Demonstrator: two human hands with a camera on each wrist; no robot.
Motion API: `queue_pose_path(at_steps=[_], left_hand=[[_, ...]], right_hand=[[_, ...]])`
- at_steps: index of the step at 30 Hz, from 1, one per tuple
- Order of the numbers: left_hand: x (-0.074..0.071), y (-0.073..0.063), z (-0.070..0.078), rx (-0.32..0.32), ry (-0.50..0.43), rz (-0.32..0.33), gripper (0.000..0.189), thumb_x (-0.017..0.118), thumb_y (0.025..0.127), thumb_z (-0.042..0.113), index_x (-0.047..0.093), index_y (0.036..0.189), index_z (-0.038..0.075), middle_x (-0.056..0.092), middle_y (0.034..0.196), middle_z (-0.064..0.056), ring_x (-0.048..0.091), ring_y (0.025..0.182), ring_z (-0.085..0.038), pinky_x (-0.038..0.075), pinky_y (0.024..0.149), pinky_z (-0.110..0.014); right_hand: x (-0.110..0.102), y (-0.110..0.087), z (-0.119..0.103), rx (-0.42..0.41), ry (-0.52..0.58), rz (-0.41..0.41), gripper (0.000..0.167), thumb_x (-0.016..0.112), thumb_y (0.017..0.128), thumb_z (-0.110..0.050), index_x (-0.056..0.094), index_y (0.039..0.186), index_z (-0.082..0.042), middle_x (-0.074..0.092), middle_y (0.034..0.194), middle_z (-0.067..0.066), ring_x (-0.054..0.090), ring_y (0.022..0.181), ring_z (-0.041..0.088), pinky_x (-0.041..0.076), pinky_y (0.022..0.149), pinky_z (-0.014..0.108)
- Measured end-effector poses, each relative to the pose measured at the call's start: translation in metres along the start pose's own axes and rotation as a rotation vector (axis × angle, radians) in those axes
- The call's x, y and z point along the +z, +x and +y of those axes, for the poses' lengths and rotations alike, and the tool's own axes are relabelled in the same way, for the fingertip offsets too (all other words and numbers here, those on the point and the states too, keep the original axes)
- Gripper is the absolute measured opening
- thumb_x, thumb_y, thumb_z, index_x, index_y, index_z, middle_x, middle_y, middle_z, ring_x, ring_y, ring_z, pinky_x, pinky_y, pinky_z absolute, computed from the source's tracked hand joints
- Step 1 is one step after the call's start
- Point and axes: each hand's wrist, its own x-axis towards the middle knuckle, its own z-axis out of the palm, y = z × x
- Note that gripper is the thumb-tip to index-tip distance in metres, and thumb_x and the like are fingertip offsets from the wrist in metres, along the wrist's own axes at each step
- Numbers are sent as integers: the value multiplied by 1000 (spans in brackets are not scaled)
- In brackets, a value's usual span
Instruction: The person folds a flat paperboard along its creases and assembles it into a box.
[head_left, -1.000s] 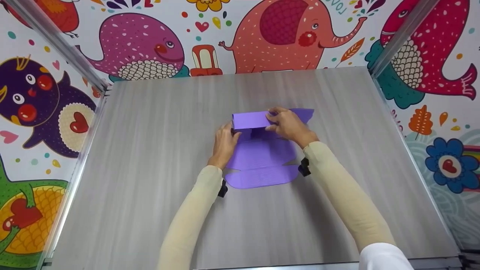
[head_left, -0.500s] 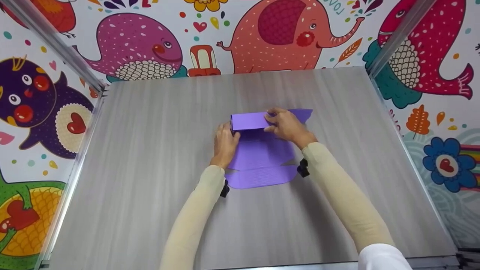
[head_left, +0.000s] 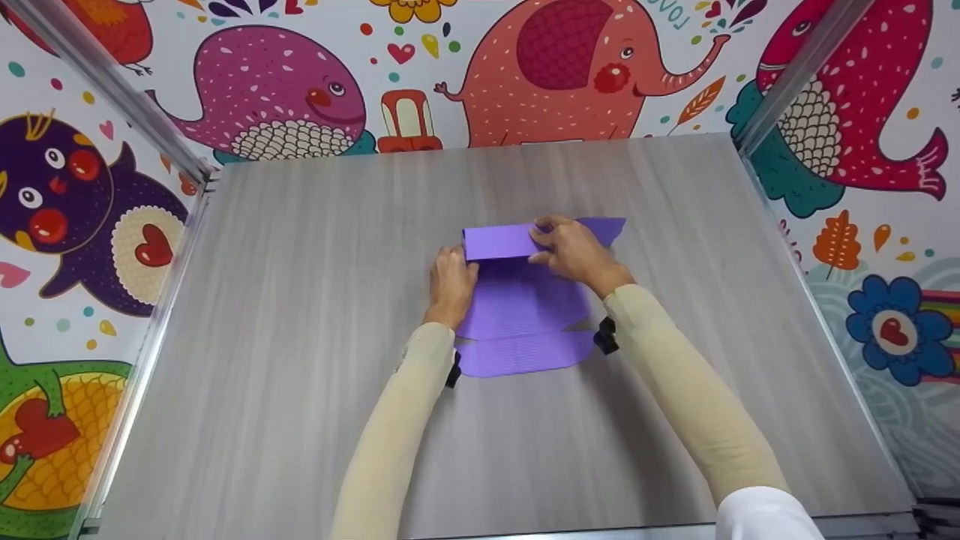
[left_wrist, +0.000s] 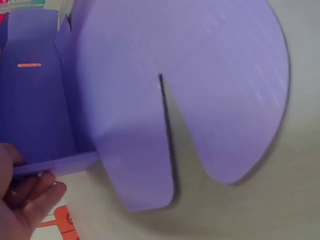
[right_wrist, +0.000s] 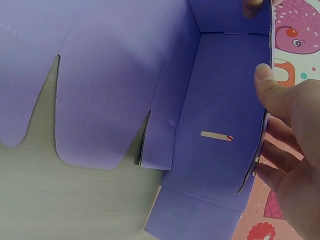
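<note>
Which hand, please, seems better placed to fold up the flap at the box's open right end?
Probably the right hand: it pinches the purple box near that outstretched end flap, while the left hand holds the opposite end.

Soft, even light fills the head view. The purple cardboard [head_left: 525,307] darkens under its raised fold; a broad, soft-edged shadow falls on the desk [head_left: 300,262] to the near right of the cardboard, and a faint reddish sheen tints the desk just beyond it. Both wrist views are dimmer, the cardboard's inside shaded; the left one looks slightly blurred.
</note>
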Motion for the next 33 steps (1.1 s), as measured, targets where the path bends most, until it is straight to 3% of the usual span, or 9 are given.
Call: queue_pose_path(at_steps=[6, 15, 21, 26, 33], left_hand=[[3, -1, -2, 40, 26, 49, 19, 71, 85, 2, 72, 98, -11, 71, 91, -25, 70, 90, -41, 57, 80, -48], [7, -1, -1, 30, 59, 88, 18, 70, 85, 1, 69, 97, -12, 69, 91, -24, 71, 86, -41, 59, 76, -46], [8, -2, 1, 27, 16, 86, 17, 67, 87, 0, 70, 98, -13, 69, 91, -25, 71, 87, -42, 59, 76, -47], [8, -2, 0, 34, -31, 112, 12, 66, 86, -1, 72, 90, -10, 70, 86, -24, 71, 84, -41, 58, 74, -48], [8, -2, -2, 57, -26, 124, 10, 67, 84, -1, 73, 87, -9, 70, 84, -24, 71, 83, -42, 57, 74, -50]], right_hand=[[1, -1, 0, 22, 3, -9, 53, 75, 90, -27, 58, 135, -4, 59, 140, 19, 58, 130, 36, 45, 111, 46], [0, 0, -2, 17, 16, -3, 53, 75, 90, -27, 58, 134, -4, 60, 139, 18, 58, 130, 36, 45, 111, 46], [0, 0, 0, 2, 17, 13, 52, 76, 89, -27, 59, 133, -4, 61, 137, 18, 59, 127, 36, 46, 110, 46], [0, 0, 0, 4, 17, 12, 52, 75, 90, -28, 59, 133, -4, 61, 138, 18, 59, 128, 35, 47, 110, 45], [0, -1, -1, 26, 30, 3, 53, 76, 90, -27, 58, 134, -3, 60, 141, 17, 57, 132, 34, 45, 112, 45]])
